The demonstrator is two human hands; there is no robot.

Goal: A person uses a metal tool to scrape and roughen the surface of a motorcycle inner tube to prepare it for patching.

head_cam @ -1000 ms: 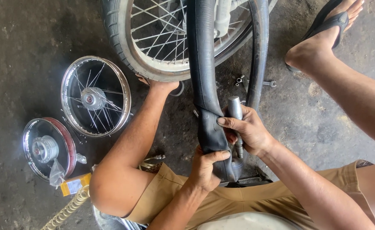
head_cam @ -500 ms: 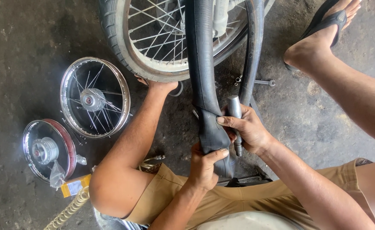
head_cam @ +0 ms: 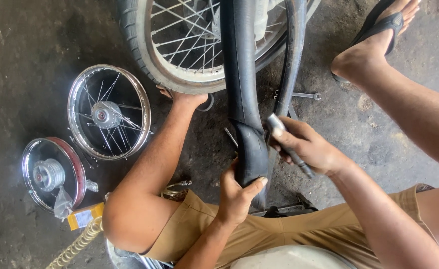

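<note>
Black rubber inner tube [head_cam: 244, 89], limp and flattened, running from the top edge of the frame down to the lower middle, folded there into a thick bend. Second strand of the same tube going up on the right of it, thinner, near the wheel rim.

Left hand [head_cam: 237, 197] in the lower middle, fingers closed around the folded bend of the tube, thumb pressed on its right side. Right hand [head_cam: 306, 147] just to the right, touching the tube, fingers wrapped around a short grey metal tool [head_cam: 288, 145]; tool tip lying against the tube, other end sticking out below the palm.

Behind the tube, at the top middle, large spoked wheel with black tyre [head_cam: 179, 45] resting on the dark concrete floor [head_cam: 20, 60]. Bare foot pressed against the tyre bottom, knee bent toward the lower left. Other foot in a dark sandal [head_cam: 379, 32] in the upper right.

On the floor between tube and sandal, small steel spanner [head_cam: 306, 95]. At the left, bare chrome spoked rim [head_cam: 109, 112], lying flat. Further lower left, smaller chrome hub drum with red edge [head_cam: 50, 173], and just beside it a small yellow box [head_cam: 84, 216]. Along the bottom, beige shorts [head_cam: 279, 229].
</note>
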